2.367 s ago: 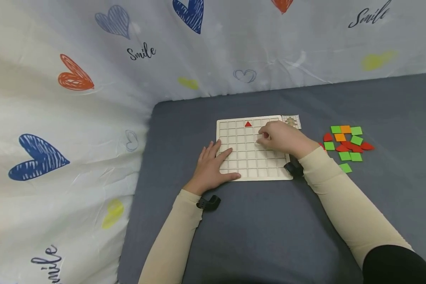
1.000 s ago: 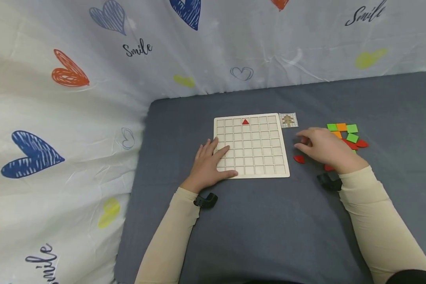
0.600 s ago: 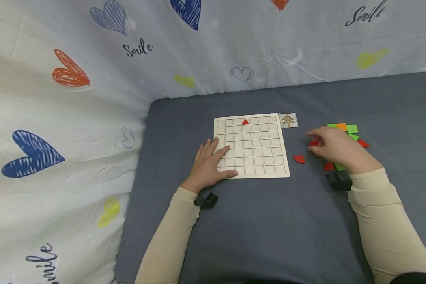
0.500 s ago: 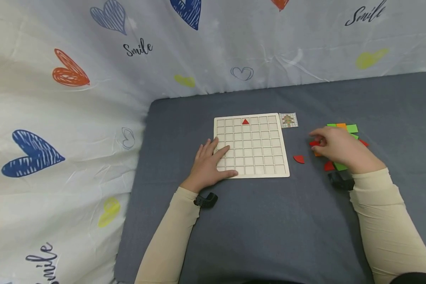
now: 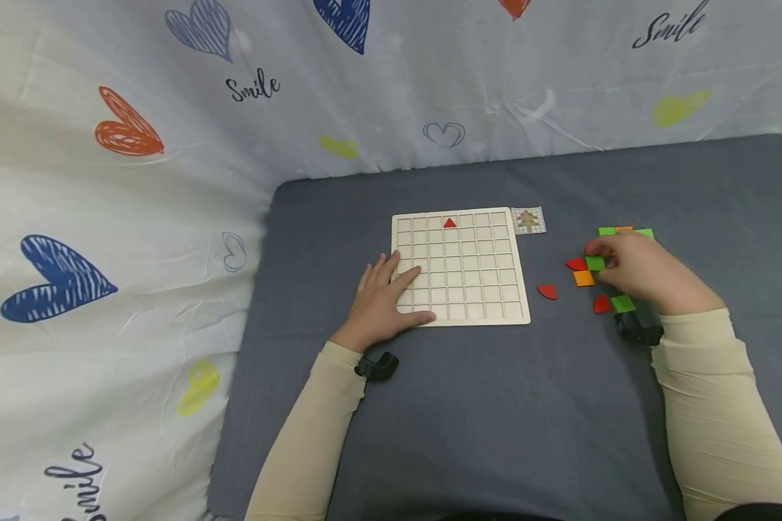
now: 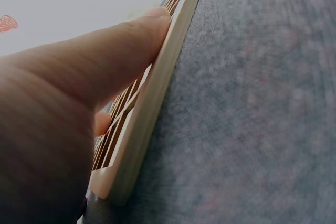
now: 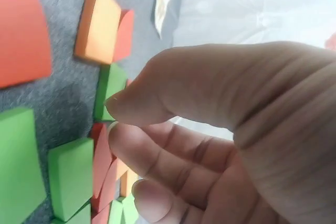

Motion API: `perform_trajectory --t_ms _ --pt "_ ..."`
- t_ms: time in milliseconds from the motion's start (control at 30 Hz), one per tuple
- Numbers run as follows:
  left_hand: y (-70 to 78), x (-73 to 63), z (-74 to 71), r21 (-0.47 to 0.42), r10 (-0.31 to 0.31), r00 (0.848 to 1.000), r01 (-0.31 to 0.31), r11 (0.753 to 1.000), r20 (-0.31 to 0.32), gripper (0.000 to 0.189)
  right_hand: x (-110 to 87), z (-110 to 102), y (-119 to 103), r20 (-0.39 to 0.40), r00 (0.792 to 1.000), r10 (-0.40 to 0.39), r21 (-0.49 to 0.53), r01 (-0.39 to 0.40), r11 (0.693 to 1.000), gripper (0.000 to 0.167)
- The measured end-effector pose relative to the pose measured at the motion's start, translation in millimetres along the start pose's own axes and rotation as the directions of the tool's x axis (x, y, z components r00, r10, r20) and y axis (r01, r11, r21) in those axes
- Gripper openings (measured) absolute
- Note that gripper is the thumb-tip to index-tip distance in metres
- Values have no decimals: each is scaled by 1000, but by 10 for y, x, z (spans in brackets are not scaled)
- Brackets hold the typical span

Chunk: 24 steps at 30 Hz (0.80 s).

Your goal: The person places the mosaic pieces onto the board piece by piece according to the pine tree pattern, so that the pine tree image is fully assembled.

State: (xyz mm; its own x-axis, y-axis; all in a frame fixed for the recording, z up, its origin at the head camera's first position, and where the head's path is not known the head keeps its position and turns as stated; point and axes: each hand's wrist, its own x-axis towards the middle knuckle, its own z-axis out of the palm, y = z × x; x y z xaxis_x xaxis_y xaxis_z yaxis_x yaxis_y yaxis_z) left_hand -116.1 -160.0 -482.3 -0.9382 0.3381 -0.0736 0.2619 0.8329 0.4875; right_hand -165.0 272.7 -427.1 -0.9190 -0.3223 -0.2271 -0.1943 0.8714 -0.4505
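Note:
My left hand (image 5: 381, 300) rests spread on the left side of a pale wooden grid board (image 5: 469, 297), its thumb along the near edge. A red triangular tile (image 5: 450, 223) lies in the board's top row. My right hand (image 5: 638, 268) is over the loose tiles, thumb and index finger bent towards each other. Near their tips lies a green square tile (image 5: 595, 263), and no tile shows between them in the right wrist view. Left of that hand are a red curved tile (image 5: 575, 265) and an orange square tile (image 5: 583, 278). The hand hides part of the pile.
A small card (image 5: 528, 221) with a printed tree-like pattern touches the board's top right corner. A red quarter-round tile (image 5: 547, 291) lies between board and pile. Nearer me are another red tile (image 5: 602, 304) and a green tile (image 5: 623, 304). A patterned curtain (image 5: 378, 94) hangs behind.
My right hand has left the board and moved right to the tiles, then slid further right. Red, orange and green tiles now show where it was. My left hand stays on the board.

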Motion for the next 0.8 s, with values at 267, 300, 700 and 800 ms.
perform_trajectory --t_ms 267,300,700,800 --pt "-14 20 19 14 -3 1000 3 1000 8 95 17 31 67 -7 1000 6 -4 -6 1000 39" --pt "-14 21 20 16 -2 1000 2 1000 8 95 17 33 72 -8 1000 7 -4 -8 1000 38" --pt "-4 7 -1 7 10 1000 -10 1000 -7 94 33 45 96 -20 1000 22 0 -22 1000 30" --pt "9 8 -3 9 9 1000 -9 1000 -2 94 21 44 100 -14 999 34 -4 -34 999 31"
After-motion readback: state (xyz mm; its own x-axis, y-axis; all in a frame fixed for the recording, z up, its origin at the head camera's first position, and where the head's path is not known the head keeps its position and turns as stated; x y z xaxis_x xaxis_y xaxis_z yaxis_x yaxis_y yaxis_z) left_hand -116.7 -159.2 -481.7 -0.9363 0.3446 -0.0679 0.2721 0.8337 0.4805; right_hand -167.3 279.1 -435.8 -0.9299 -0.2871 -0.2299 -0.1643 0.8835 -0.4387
